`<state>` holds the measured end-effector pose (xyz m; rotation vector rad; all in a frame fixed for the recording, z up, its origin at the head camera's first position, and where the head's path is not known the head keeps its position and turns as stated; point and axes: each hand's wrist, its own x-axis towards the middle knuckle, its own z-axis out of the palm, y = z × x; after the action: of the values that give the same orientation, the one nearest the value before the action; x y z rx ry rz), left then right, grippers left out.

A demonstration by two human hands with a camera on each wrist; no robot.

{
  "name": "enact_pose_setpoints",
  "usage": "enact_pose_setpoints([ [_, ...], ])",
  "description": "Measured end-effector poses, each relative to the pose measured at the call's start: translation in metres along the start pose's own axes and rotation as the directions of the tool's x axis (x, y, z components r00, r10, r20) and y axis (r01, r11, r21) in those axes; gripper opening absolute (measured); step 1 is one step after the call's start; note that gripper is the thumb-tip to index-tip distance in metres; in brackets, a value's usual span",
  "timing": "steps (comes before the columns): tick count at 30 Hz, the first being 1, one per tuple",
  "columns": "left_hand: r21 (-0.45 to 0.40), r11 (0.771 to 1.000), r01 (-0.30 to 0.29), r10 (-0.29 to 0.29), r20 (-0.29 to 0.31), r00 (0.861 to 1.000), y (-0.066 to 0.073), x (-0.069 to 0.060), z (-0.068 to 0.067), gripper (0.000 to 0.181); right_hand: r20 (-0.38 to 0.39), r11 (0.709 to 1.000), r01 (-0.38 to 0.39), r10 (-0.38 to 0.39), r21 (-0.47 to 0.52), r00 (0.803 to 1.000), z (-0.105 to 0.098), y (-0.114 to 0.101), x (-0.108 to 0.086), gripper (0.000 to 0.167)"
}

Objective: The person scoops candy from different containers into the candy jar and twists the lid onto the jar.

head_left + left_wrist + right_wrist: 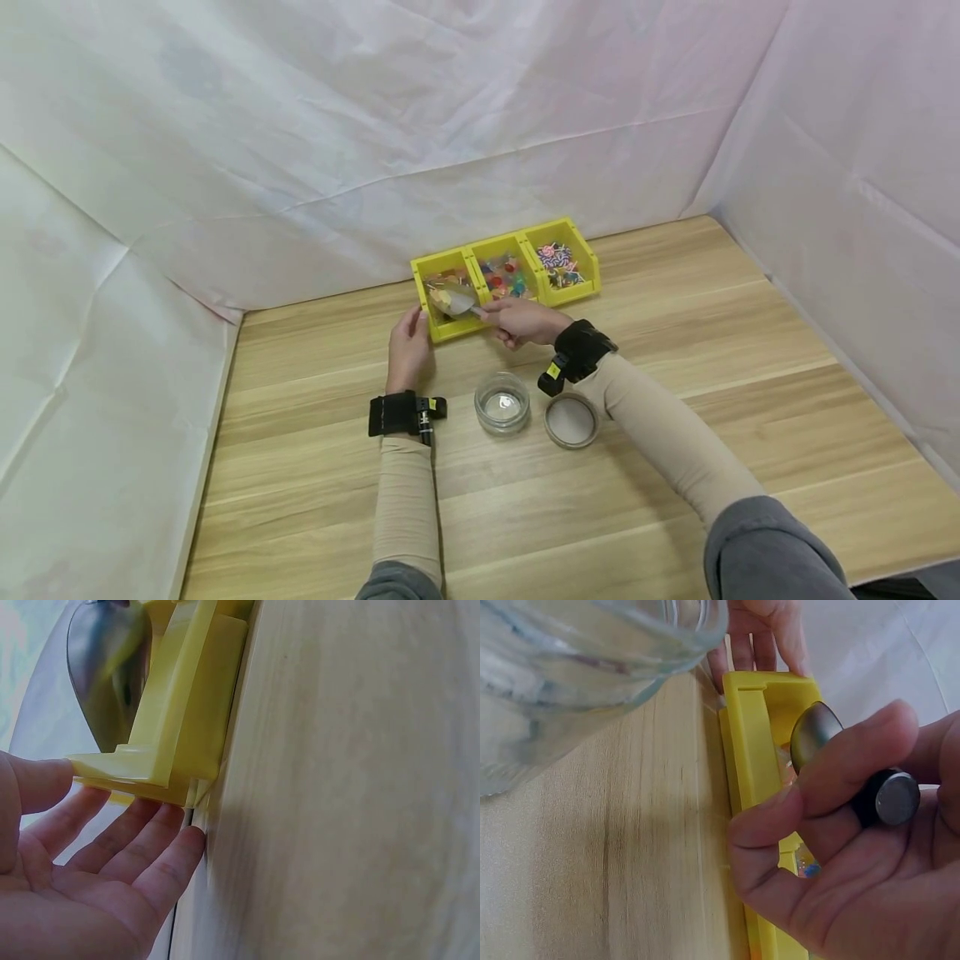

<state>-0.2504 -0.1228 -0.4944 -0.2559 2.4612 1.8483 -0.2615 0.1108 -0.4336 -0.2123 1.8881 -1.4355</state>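
A yellow bin with three compartments stands against the back curtain. My left hand holds its left end, with the thumb at the rim and the fingers against the outer side. My right hand grips the handle of a metal scoop, whose dark handle end pokes out of the grip. The scoop's bowl is tilted inside the left compartment, among wrapped pieces that it partly hides.
An open glass jar stands in front of the bin, with a round lid to its right. Colourful pieces fill the middle compartment; small swirl-patterned pieces lie in the right one. White curtains surround the wooden table.
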Motion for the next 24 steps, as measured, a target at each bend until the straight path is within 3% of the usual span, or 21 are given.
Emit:
enact_pose_setpoints([
  [13,-0.021,1.0,-0.014,0.014,-0.006,1.0,0.001,0.001,0.002,0.041,0.002,1.0,0.009,-0.009,0.011,1.0,-0.004,0.004,-0.014,0.049],
  [24,-0.015,1.0,0.012,-0.012,-0.011,1.0,0.002,-0.001,0.0,0.042,0.002,1.0,0.023,-0.023,-0.009,1.0,-0.004,0.006,-0.025,0.049],
])
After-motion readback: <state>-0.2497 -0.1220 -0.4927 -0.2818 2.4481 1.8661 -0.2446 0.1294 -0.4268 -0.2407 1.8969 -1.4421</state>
